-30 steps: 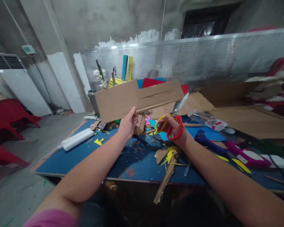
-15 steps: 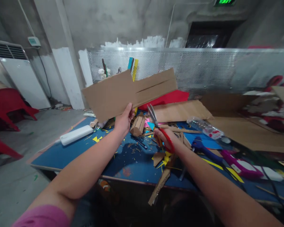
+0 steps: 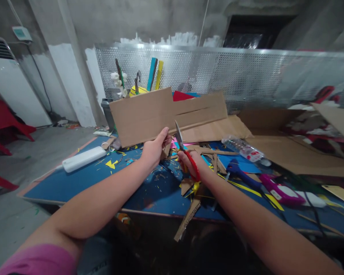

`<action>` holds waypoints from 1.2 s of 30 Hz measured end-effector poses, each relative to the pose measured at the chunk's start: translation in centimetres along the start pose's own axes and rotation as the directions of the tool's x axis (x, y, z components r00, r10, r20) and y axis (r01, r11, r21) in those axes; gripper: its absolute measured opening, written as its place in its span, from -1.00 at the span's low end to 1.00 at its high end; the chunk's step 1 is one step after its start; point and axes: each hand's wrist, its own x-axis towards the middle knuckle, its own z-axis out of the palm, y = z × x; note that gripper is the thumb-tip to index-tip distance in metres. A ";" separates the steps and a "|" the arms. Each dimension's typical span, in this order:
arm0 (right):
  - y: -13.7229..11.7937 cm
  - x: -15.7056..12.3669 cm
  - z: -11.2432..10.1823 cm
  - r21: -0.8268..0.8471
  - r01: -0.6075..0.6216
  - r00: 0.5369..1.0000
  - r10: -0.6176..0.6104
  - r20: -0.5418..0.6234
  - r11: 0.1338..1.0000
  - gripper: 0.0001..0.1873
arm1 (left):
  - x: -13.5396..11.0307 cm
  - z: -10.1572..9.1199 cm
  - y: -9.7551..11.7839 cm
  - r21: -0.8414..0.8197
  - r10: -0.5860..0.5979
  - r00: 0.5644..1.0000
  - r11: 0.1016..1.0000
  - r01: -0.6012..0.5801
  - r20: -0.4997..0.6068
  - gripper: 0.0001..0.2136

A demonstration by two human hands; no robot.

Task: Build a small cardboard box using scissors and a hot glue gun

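Observation:
My left hand grips the lower edge of a long brown cardboard piece and holds it up above the blue table. My right hand is closed through the red and yellow handles of a pair of scissors. The scissor blades point up and meet the cardboard's lower edge just right of my left thumb. A slit runs along the cardboard's right half.
Cardboard scraps and yellow paper bits litter the table. A white block lies at the left, a plastic bottle, a blue tool and a magenta tool at the right. A perforated metal screen stands behind; red chairs stand at the left.
The cardboard has come down and levelled out. My right hand turned the scissors from pointing right to pointing up and brought the blades to the cardboard's lower edge.

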 end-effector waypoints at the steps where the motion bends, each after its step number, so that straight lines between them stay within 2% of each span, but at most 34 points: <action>1: 0.1 0.1 0.1 0.021 -0.001 1.000 0.001 -0.005 1.000 -0.26 | -0.1 0.1 -0.1 0.005 -0.003 1.000 1.000 0.003 -0.005 -0.82; 5: 0.5 0.3 0.5 0.041 0.042 0.997 -0.039 -0.070 0.998 -0.26 | -0.5 0.3 -0.4 0.028 -0.005 1.000 1.000 0.006 -0.013 -0.79; 8: 0.9 0.5 0.5 -0.043 0.091 0.989 -0.095 -0.113 0.995 -0.21 | -0.4 0.2 -0.6 0.032 0.012 1.000 0.999 -0.012 0.011 -0.81; 14: 0.7 0.2 0.6 -0.163 0.109 0.968 -0.141 -0.206 0.981 -0.19 | 0.2 -0.1 -0.5 0.074 0.028 1.000 0.997 -0.029 0.005 -0.79; 18: 0.1 -0.1 0.8 -0.167 0.154 0.959 -0.188 -0.212 0.974 -0.20 | -0.3 0.3 -0.2 0.062 0.039 0.999 0.997 -0.042 0.038 -0.82; 26: 0.3 0.0 1.6 -0.110 0.179 0.948 -0.201 -0.247 0.978 -0.23 | -0.9 0.5 0.0 -0.012 0.060 0.996 0.998 -0.059 0.064 -0.87; 31: 0.2 0.4 1.1 -0.181 0.185 0.953 -0.221 -0.206 0.966 -0.23 | -0.4 0.0 -0.1 -0.064 0.006 0.998 0.998 -0.001 0.068 -0.81; 36: 0.5 0.6 0.4 -0.109 0.187 0.958 -0.206 -0.198 0.976 -0.24 | 0.0 -0.5 -0.2 -0.059 -0.025 0.993 0.998 0.032 0.116 -0.68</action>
